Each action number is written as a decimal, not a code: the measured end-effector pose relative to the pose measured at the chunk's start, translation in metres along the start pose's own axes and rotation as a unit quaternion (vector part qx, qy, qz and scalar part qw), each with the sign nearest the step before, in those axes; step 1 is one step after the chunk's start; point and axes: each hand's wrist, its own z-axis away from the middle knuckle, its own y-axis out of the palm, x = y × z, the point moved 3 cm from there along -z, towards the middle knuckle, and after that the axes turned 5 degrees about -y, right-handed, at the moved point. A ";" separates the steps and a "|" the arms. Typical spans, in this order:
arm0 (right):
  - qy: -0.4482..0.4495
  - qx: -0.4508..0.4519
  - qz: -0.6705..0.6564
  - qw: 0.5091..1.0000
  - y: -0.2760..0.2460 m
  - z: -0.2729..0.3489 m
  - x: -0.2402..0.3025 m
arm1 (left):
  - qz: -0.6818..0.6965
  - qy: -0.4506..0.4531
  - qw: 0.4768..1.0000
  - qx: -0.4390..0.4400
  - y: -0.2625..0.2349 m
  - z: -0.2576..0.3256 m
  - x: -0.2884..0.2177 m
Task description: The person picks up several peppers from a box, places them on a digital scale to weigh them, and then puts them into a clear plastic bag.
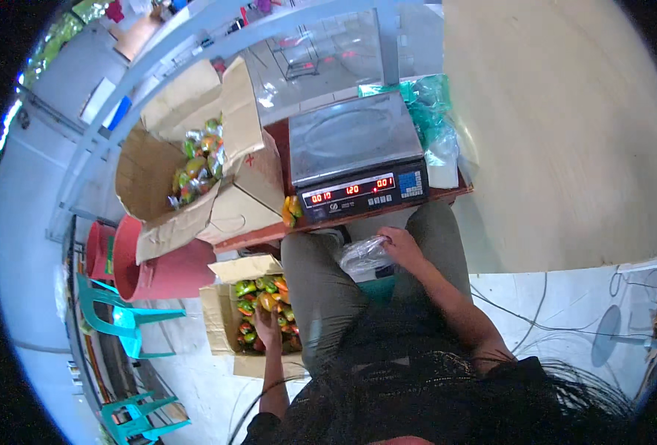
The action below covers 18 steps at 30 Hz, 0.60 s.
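Note:
My left hand (267, 326) is down in an open cardboard box (219, 319) on the floor beside my left leg. Its fingers are closed about a yellow-orange pepper (269, 301), partly hidden by the hand. Green, orange and red peppers (248, 286) surround it in the box. Over my lap, my right hand (400, 247) pinches the edge of a clear plastic bag (365, 256), which hangs crumpled between my thighs; I cannot make out anything inside it.
A digital scale (356, 141) with a lit display stands on a low reddish table (247, 239), two orange peppers (291, 211) beside it. Left of it, a larger cardboard box (147, 174) holds bagged peppers. Green plastic bags (428, 100), red bins (158, 267), turquoise stools (128, 319) and floor cables (525, 324) are around.

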 end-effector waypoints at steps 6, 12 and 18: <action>0.019 -0.023 -0.044 0.999 -0.001 -0.002 0.010 | -0.089 0.145 0.982 0.087 0.067 -0.024 -0.140; 0.029 -0.029 -0.082 0.996 0.008 -0.005 -0.012 | -0.186 0.286 0.924 0.173 0.198 -0.094 -0.236; -0.012 -0.042 -0.041 0.998 0.008 -0.006 -0.016 | -0.406 0.233 0.877 0.104 0.286 -0.150 -0.268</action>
